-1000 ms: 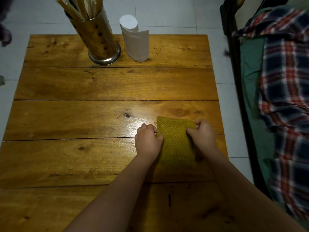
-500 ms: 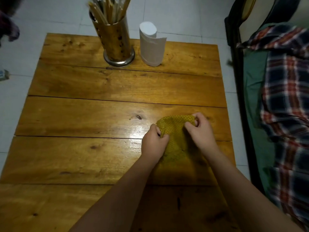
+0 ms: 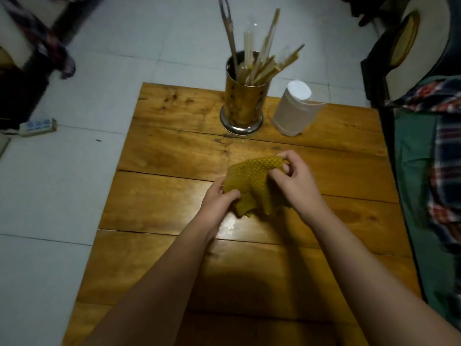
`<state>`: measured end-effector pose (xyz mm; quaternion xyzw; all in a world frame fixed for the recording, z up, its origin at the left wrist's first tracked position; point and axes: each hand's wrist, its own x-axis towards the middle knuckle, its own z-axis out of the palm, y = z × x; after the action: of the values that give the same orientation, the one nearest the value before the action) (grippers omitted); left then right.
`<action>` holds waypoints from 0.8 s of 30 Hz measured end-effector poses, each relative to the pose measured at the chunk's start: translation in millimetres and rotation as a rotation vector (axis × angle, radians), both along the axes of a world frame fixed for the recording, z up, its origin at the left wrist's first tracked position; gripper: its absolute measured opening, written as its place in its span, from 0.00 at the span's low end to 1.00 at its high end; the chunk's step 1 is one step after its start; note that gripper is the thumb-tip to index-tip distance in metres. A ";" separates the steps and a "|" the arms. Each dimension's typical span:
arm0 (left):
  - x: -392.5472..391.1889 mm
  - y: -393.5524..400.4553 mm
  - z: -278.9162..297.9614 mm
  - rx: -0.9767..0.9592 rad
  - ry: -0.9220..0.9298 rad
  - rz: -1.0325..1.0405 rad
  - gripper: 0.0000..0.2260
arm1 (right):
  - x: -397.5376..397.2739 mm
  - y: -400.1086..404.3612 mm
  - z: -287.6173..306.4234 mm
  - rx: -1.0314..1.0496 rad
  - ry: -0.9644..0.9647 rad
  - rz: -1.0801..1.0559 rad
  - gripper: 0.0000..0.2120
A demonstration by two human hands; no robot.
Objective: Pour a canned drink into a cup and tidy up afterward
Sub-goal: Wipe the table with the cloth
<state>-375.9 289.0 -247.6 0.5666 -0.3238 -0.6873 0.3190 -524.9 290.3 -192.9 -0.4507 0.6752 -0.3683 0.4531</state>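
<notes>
Bench [image 3: 174,156]: wide wooden planks, varnished amber, knots and dark seams showing; glossy, with a bright glare patch near the middle. Cloth [image 3: 252,186]: mustard-yellow woven fabric, waffle texture, matt, limp and creased. Utensil holder [image 3: 243,106]: polished metal, brassy reflective wall with small perforations, silvery base ring. Sticks [image 3: 264,68] inside look like pale wood or bamboo, matt. Paper roll [image 3: 294,108]: white, soft, matt. Floor [image 3: 62,183]: pale tiles, smooth, faint sheen.

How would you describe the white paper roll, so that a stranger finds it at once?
Look at the wooden table, along its far edge. There a metal holder full of chopsticks stands, and the white paper roll stands just to its right. It is the only white thing on the table.
</notes>
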 end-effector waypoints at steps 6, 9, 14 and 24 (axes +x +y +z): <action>79.3 -54.9 6.2 -0.015 0.032 0.086 0.09 | 64.0 -65.3 -8.7 0.047 -0.082 0.011 0.06; 110.8 -81.4 -0.2 -0.002 0.031 0.136 0.06 | 92.4 -98.4 -19.3 0.077 -0.140 0.001 0.05; 147.1 -122.5 -4.9 -0.087 -0.110 0.161 0.04 | 127.4 -146.4 -39.4 0.129 -0.152 -0.032 0.04; 159.5 -184.9 -34.9 -0.196 -0.323 0.191 0.14 | 148.7 -195.0 -84.0 0.084 0.010 -0.078 0.15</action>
<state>-216.4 104.0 -282.5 0.6637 -0.3807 -0.5195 0.3804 -376.2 95.3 -276.9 -0.4062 0.7096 -0.3547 0.4534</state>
